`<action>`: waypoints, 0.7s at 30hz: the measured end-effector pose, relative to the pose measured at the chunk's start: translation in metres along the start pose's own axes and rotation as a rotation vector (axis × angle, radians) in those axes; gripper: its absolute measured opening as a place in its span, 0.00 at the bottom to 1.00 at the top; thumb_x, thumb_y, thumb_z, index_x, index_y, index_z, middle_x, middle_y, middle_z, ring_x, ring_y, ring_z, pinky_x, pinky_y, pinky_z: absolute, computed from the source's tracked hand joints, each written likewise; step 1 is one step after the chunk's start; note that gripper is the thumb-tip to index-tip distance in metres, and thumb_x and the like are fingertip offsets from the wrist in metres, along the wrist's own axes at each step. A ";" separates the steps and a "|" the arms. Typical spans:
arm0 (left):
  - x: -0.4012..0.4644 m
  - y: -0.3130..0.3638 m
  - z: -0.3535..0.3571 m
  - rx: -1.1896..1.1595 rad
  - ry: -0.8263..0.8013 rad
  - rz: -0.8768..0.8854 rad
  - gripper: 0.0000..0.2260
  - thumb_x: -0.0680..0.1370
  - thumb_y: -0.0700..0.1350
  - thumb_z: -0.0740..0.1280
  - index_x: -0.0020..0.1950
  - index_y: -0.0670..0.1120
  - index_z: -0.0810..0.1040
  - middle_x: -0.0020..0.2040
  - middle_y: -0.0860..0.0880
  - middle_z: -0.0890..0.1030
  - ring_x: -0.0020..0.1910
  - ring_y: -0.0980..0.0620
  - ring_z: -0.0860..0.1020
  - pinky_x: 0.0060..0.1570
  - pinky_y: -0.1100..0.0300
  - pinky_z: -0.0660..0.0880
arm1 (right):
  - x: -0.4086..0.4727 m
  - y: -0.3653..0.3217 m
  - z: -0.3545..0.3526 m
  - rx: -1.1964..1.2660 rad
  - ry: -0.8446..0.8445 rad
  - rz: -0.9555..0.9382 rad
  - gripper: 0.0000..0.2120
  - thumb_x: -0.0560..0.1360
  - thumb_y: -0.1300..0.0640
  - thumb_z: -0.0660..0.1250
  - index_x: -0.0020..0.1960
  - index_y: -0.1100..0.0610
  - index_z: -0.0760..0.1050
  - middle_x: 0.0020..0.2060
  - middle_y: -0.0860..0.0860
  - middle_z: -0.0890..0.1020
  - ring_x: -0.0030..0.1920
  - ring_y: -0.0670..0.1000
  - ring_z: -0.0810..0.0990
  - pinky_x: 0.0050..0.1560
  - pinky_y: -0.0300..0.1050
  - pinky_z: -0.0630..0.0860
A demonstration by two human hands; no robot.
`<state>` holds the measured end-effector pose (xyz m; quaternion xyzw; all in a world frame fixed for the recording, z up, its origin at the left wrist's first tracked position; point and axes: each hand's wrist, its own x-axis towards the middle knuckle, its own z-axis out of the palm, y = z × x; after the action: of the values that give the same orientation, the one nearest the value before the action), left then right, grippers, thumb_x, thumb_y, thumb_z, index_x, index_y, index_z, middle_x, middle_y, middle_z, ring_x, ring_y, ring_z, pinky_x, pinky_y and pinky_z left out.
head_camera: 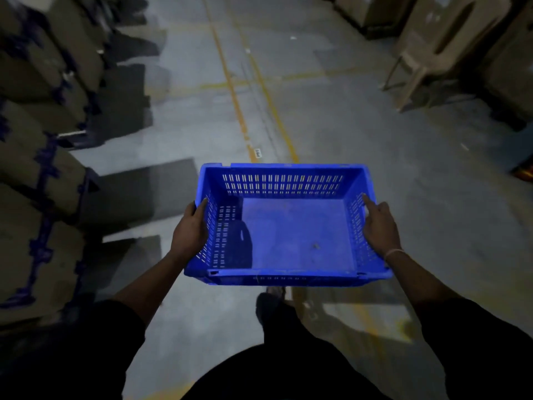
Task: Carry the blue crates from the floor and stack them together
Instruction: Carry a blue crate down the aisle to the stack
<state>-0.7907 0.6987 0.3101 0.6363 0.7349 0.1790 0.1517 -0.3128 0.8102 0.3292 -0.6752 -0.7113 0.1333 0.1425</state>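
Note:
An empty blue plastic crate [288, 235] with slotted walls is held level in front of me, above the concrete floor. My left hand [190, 229] grips its left wall, thumb over the rim and fingers under the outside. On the opposite wall my right hand [379, 223] holds the rim, with the index finger stretched forward along it. Only a speck of dirt lies on the crate's floor. No other blue crate is in view.
Stacked cardboard boxes [37, 174] with dark blue strapping line the left side. A beige plastic chair [432, 53] and more boxes stand at the back right. Yellow floor lines [239, 111] run ahead down the aisle. My foot [271, 304] shows below the crate.

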 end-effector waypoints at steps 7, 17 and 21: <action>0.115 -0.054 -0.036 -0.009 0.061 -0.148 0.36 0.78 0.47 0.69 0.82 0.52 0.55 0.77 0.44 0.62 0.58 0.42 0.79 0.46 0.47 0.81 | 0.176 -0.083 0.050 0.037 -0.051 -0.094 0.26 0.81 0.61 0.58 0.78 0.51 0.62 0.54 0.61 0.70 0.40 0.65 0.76 0.40 0.50 0.72; 0.279 -0.136 -0.099 -0.050 0.186 -0.255 0.35 0.77 0.42 0.71 0.81 0.48 0.59 0.75 0.41 0.66 0.57 0.41 0.80 0.48 0.44 0.81 | 0.404 -0.229 0.087 0.020 -0.096 -0.279 0.27 0.80 0.63 0.59 0.78 0.51 0.62 0.53 0.60 0.70 0.40 0.65 0.76 0.39 0.51 0.73; 0.358 -0.197 -0.109 -0.102 0.159 -0.228 0.39 0.76 0.45 0.71 0.82 0.54 0.54 0.76 0.44 0.63 0.55 0.46 0.81 0.49 0.47 0.82 | 0.491 -0.284 0.120 -0.002 -0.091 -0.298 0.28 0.79 0.62 0.60 0.78 0.50 0.62 0.53 0.59 0.71 0.40 0.65 0.77 0.39 0.52 0.74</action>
<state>-1.0648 1.0201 0.3188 0.5239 0.8021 0.2474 0.1446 -0.6439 1.2857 0.3376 -0.5554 -0.8097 0.1404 0.1274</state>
